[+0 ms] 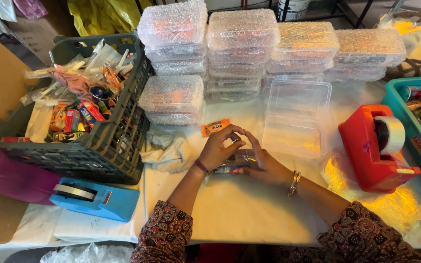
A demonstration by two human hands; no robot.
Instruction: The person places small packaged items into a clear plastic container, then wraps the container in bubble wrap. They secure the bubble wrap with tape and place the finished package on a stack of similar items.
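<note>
My left hand and my right hand meet at the middle of the white table, fingers curled around a small clear packet with a blue-and-red wrapped item under them. A small orange sachet lies just beyond my left fingers. An open clear plastic box sits right of my hands, its lid up.
Stacks of bubble-wrapped boxes line the far side. A dark crate of mixed packets stands left, a blue tape dispenser in front of it. A red tape dispenser and a teal bin are at right.
</note>
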